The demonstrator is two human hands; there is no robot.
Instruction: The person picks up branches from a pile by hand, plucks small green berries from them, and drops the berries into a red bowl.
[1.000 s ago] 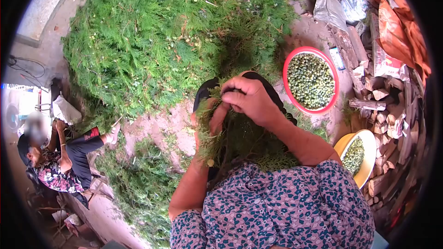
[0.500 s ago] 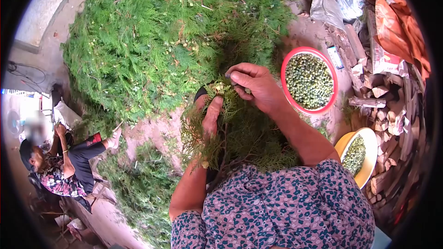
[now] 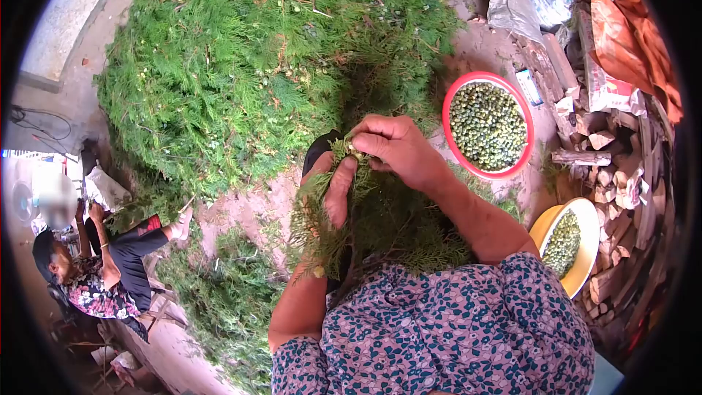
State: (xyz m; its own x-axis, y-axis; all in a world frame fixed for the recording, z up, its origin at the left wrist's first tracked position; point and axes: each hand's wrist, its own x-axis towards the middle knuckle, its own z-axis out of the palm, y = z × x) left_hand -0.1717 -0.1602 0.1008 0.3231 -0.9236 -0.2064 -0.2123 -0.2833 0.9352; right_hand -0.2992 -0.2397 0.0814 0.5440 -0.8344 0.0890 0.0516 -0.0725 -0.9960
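Note:
My left hand [image 3: 339,189] is closed around a leafy green branch [image 3: 311,223], its thumb lying over the sprigs. At the branch's top, small pale green cones [image 3: 352,148] show between the two hands. My right hand [image 3: 391,148] pinches at these cones, thumb and forefinger together; its other fingers are curled under and partly hidden. More of the foliage hangs in shadow over my lap, below both hands.
A big heap of green branches [image 3: 219,80] lies ahead, a smaller pile [image 3: 227,300] at lower left. A red-rimmed basin [image 3: 447,121] and a yellow basin [image 3: 591,230] hold cones. Firewood [image 3: 603,175] is stacked at right. Another person [image 3: 128,263] sits at left.
My right hand has moved slightly down and left, onto the cones beside my left thumb. The seated person at left has shifted their arms and raised a hand a little.

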